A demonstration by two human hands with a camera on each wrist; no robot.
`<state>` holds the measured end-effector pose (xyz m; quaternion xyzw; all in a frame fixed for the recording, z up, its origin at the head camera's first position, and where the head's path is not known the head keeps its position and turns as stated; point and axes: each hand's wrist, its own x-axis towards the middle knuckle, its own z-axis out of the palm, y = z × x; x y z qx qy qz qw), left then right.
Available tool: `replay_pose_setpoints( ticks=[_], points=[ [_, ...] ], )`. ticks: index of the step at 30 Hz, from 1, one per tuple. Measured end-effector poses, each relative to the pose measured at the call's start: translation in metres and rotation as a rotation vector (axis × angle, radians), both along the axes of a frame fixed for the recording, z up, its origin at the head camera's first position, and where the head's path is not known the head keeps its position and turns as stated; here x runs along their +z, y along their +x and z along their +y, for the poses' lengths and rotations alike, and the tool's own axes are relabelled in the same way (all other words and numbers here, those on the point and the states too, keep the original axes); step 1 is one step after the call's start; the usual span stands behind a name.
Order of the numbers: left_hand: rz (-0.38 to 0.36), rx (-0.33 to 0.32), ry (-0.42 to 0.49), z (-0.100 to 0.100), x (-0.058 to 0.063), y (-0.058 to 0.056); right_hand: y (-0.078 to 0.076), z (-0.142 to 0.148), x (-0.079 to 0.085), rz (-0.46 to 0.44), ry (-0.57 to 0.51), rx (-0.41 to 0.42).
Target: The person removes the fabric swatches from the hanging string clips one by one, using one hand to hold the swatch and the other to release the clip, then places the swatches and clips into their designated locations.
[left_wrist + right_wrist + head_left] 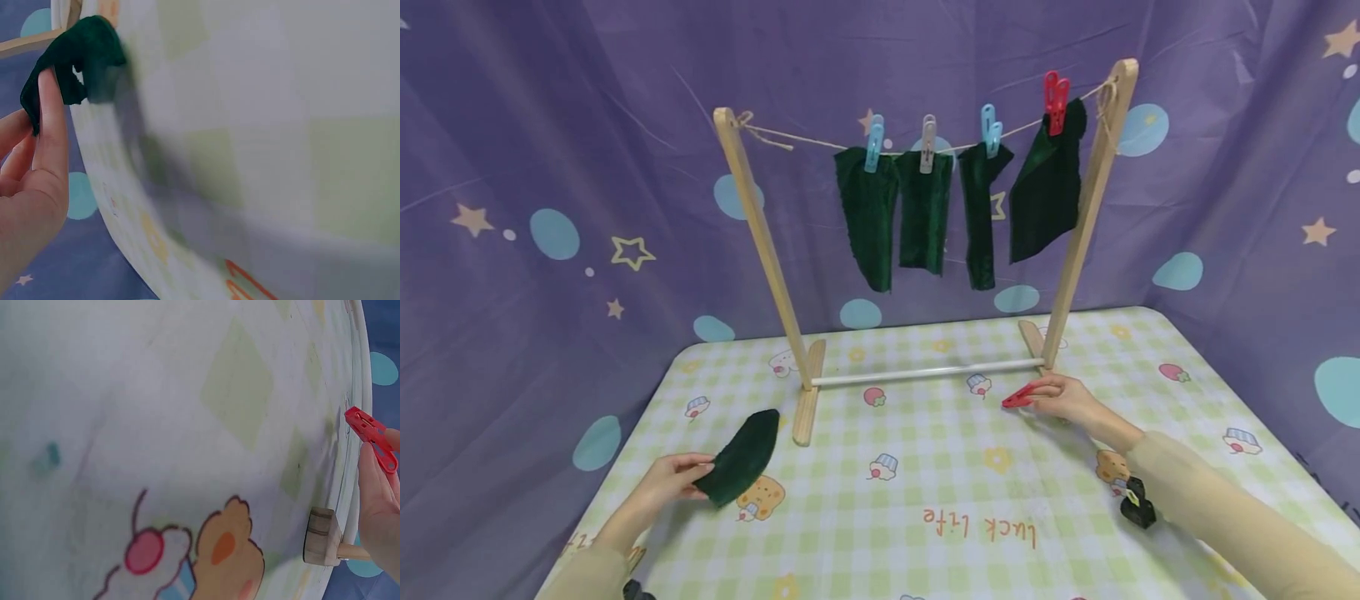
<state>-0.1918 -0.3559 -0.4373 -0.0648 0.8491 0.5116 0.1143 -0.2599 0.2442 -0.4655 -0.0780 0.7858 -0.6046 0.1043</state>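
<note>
My left hand (672, 481) pinches one end of a dark green cloth piece (742, 458) over the table's left side. In the left wrist view the cloth (94, 47) droops in a fold past the fingers. Across the table, my right hand (1063, 398) holds a red clothespin (1021, 396) between thumb and fingers, near the right foot of a wooden stand. The right wrist view shows the clothespin (370, 428) pointing away from the fingertips. Several green cloth pieces (925, 212) hang on the stand's string, held by blue, grey and red clothespins (1056, 104).
The wooden stand has two posts (767, 242), feet (808, 408) and a white crossbar (925, 372) low at the back. A checked cloth (865, 500) with printed cakes covers the table. Behind it hangs a purple curtain (647, 167) with stars and blue dots.
</note>
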Motion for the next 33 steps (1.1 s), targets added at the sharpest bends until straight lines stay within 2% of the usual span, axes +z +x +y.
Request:
replay_pose_setpoints(
  ticks=[5,9,15,18,26,33],
  points=[
    [-0.023,-0.001,0.014,-0.003,-0.004,0.007,-0.002,-0.002,-0.005,0.003,-0.019,-0.015],
    [-0.044,0.007,0.032,-0.006,-0.006,0.013,-0.003,-0.002,-0.006,0.024,0.023,-0.021],
    [-0.043,-0.073,0.074,-0.014,-0.011,0.017,-0.004,0.0,-0.008,0.072,0.113,-0.01],
    [-0.044,-0.085,0.077,-0.016,-0.014,0.019,-0.005,0.001,-0.011,0.088,0.151,-0.007],
    [-0.04,-0.007,0.04,-0.016,-0.019,0.022,-0.007,0.001,-0.012,0.156,0.241,0.006],
    [-0.032,0.083,-0.034,-0.014,-0.023,0.021,-0.008,0.001,-0.01,0.164,0.286,0.011]
  ],
)
